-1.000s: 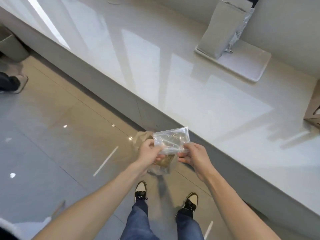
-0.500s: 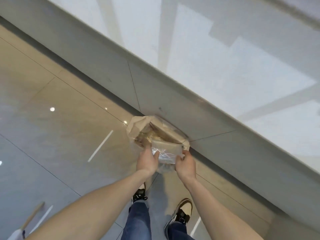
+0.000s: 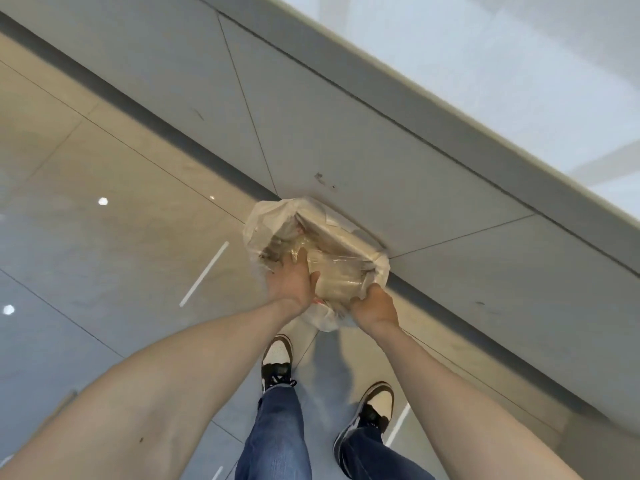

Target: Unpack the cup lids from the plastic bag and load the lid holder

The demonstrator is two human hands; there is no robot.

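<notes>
A: Change since 1 s ago: the clear plastic bag (image 3: 341, 277) was held up near counter height, pinched between both hands. It is now low, at the mouth of a lined bin (image 3: 266, 220) standing against the counter front (image 3: 346, 133). View has tipped down; the counter top shows only at the upper right.

B: Grip state?

A: Left hand (image 3: 291, 282) lies on the bag's left side, fingers extended forward into the bin opening and pressing, thumb against the plastic. I read it as flat contact, not a curled hold. Right hand (image 3: 372, 303) has its fingers curled round the bag's near right corner, a firm pinch.

B: Meaning for the task?

A: Judgement only: the bag looks flat and slack, so it is probably spent packaging being pushed into the bin. If so, unpacking of this bag is done. The lid holder is out of view, so loading cannot be checked.

B: Bag appearance?

A: Thin, transparent, wrinkled, glossy highlights, bin contents showing through it. I see no lid shapes in it, though blur limits that. 2 shoes (image 3: 277, 358) and jeans below.
</notes>
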